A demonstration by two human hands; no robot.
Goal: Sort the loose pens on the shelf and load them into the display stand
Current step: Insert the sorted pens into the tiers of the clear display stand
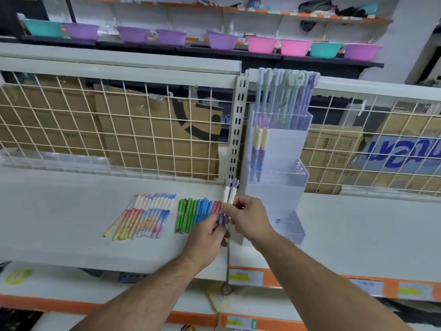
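Note:
Two purple pens with cream caps stand upright between my hands, just left of the clear tiered display stand. My left hand grips their lower ends and my right hand pinches them near the middle. On the white shelf lie two sorted rows: pastel gradient pens at the left, and green, blue and pink pens beside my left hand. The stand's top tier holds several tall pens; its second tier holds purple cream-capped pens. The lower tiers look empty.
A white wire grid backs the shelf, with cardboard boxes behind it. A slotted metal upright rises beside the stand. Coloured plastic bowls line a higher shelf. Orange price strips edge the shelf fronts below.

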